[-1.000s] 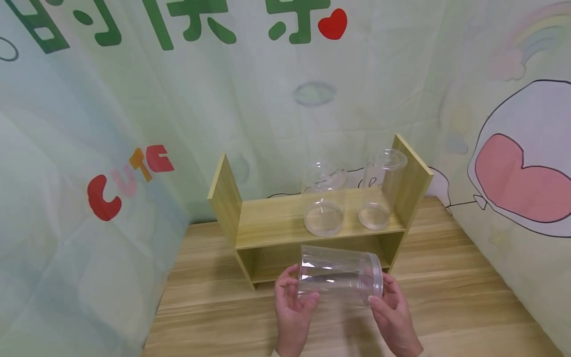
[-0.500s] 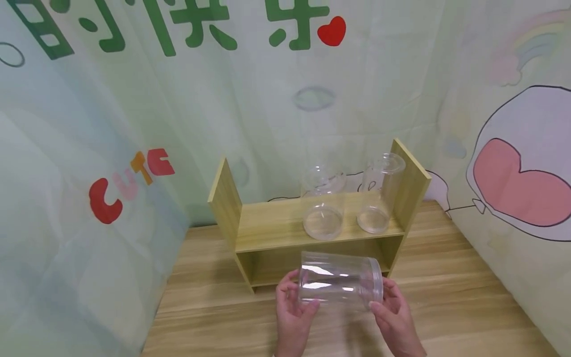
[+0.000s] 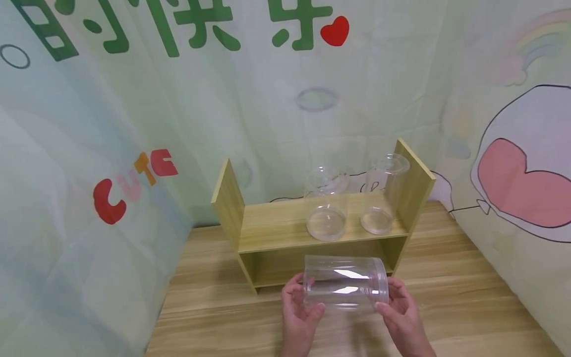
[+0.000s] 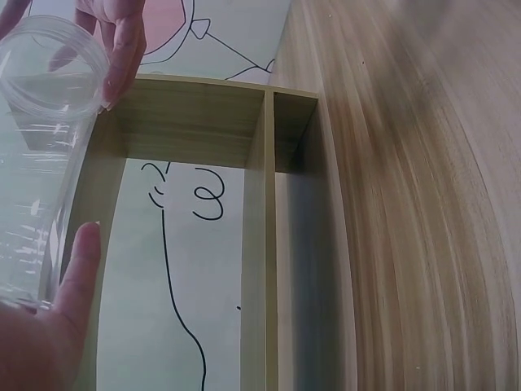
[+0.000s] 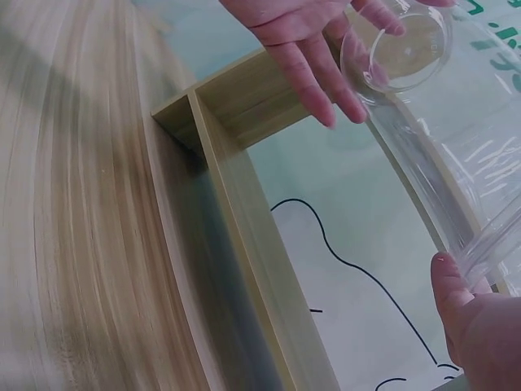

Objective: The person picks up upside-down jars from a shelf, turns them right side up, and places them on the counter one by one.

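Note:
A clear plastic jar lies sideways in the air before the shelf, its ridged lid end to the right. My left hand holds the jar's base end, thumb in front and fingers behind. At the other end my right hand grips the lid, its thumb on the near side. The left wrist view shows the jar beside my left thumb, with the other hand at the far end. In the right wrist view my right thumb presses near the lid, and the left hand's fingers reach the round base.
A two-tier wooden shelf stands on the wood-grain table. On its upper board are a wide clear jar and a narrower clear jar, near the right side panel. A printed cloth hangs behind and on both sides.
Both hands and the jar sit slightly lower and further right in the head view. The jar has tilted closer to level. Both hands keep their hold on it.

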{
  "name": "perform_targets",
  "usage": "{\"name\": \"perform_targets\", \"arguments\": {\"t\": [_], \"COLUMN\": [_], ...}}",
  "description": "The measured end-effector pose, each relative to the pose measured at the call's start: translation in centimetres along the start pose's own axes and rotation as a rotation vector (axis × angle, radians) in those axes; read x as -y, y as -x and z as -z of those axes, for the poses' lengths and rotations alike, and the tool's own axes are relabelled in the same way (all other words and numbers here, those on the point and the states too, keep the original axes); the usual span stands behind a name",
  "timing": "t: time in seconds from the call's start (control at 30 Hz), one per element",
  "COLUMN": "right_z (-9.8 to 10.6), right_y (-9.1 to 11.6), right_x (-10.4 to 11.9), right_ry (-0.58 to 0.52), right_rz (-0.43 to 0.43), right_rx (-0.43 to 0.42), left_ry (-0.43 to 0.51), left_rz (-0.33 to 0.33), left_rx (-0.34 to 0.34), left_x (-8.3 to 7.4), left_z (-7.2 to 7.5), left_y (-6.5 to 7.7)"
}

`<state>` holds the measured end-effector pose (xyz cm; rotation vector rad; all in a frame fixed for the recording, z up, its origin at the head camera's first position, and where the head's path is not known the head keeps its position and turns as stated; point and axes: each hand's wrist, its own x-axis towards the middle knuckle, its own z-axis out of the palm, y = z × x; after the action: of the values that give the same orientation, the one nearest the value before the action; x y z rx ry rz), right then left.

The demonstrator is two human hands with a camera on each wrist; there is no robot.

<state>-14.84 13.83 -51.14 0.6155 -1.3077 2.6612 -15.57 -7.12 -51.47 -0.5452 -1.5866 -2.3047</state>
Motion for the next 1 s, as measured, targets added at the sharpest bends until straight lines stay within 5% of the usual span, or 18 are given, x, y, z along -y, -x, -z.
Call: {"name": "perform_targets", "arguments": {"t": [0.23, 0.47, 0.73, 1.0], "right_z": [0.0, 0.4, 1.2, 1.8], "right_y": [-0.4, -0.8, -1.1, -0.4], "right_x": [0.9, 1.2, 2.3, 2.6], "right_ry": [0.022, -0.044, -0.006, -0.022], "right_rz": [-0.017, 0.070, 0.033, -0.008], "right_rx": [-0.010, 0.025, -0.019, 0.012], "left_ry": [-0.026, -0.025, -0.040, -0.171], "left_rz": [-0.007, -0.055, -0.064, -0.018], "left_rx": [0.006, 0.086, 0.146, 0.125], "left_x": [-0.1, -0.4, -0.5, -2.9], "left_z": [-0.3, -0.4, -0.5, -0.1], "left_y": [-0.3, -0.7, -1.0, -1.0]}}
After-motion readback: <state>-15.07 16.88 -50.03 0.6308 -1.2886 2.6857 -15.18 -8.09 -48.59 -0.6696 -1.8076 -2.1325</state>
